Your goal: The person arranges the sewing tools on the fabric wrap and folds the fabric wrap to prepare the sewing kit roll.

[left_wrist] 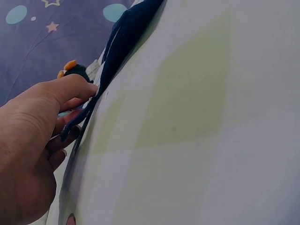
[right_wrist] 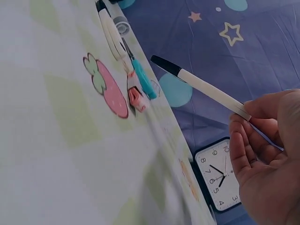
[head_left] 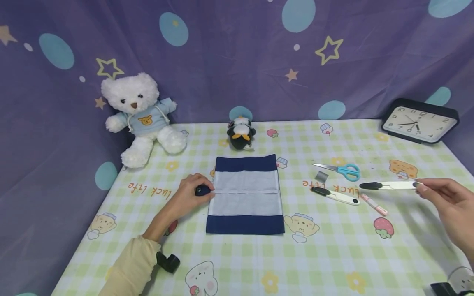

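Note:
A folded fabric piece (head_left: 246,224), navy along its top and bottom with a pale middle, lies flat at the table's centre. At its left edge my left hand (head_left: 190,193) pinches a navy bit of cloth (left_wrist: 119,47) between thumb and fingers; in the left wrist view the hand (left_wrist: 42,126) is at that edge. Over at the right, my right hand (head_left: 449,205) holds a white tool with a black cap (head_left: 392,186) by its end, raised above the table. The right wrist view shows the tool (right_wrist: 206,89) pinched by the right hand (right_wrist: 272,140).
Left of the raised tool lie blue-handled scissors (head_left: 348,171), a grey piece (head_left: 321,176), a similar black-and-white tool (head_left: 337,196) and a small pink-and-white item (head_left: 374,204). Along the back are a white bear (head_left: 146,119), a penguin toy (head_left: 241,133) and a clock (head_left: 420,122).

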`<state>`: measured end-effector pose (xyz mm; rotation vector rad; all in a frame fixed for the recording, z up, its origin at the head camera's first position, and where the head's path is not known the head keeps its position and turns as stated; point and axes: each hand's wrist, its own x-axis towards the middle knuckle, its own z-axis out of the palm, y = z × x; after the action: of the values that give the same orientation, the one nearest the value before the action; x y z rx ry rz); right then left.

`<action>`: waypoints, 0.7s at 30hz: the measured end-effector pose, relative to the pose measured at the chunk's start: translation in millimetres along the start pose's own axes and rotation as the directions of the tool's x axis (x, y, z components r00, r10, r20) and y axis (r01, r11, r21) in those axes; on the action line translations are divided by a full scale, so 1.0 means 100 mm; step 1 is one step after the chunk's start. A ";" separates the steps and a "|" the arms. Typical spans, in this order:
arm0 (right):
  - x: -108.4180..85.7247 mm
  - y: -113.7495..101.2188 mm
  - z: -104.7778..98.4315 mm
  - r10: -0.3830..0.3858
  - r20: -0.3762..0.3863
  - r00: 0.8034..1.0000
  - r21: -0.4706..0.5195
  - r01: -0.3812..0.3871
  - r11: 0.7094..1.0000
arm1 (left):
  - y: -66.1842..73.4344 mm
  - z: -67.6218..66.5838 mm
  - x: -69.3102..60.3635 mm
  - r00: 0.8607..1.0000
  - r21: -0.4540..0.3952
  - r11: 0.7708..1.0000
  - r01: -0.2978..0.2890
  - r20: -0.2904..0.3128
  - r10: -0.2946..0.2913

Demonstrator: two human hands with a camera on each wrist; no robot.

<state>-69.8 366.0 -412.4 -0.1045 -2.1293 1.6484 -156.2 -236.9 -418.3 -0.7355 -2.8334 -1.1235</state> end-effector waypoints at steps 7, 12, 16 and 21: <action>0.04 -0.13 0.16 0.046 0.019 0.999 -0.131 -0.043 0.990 | 0.01 0.00 0.01 1.000 -0.002 1.000 0.010 0.009 -0.010; 0.07 -0.20 0.31 0.005 0.084 0.996 -0.128 0.005 0.992 | 0.01 -0.01 0.01 1.000 0.002 1.000 0.017 0.015 -0.017; 0.12 -0.24 0.45 -0.037 0.129 0.991 -0.027 0.041 0.999 | 0.01 -0.01 0.01 1.000 0.008 1.000 0.023 0.014 -0.023; 0.16 -0.26 0.58 -0.070 0.188 0.980 0.163 0.039 0.986 | 0.00 0.00 0.01 1.000 0.005 1.000 0.024 0.015 -0.024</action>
<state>-101.3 311.9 -394.0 0.1689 -2.1075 1.8532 -157.1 -236.7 -417.7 -0.7148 -2.8637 -1.1185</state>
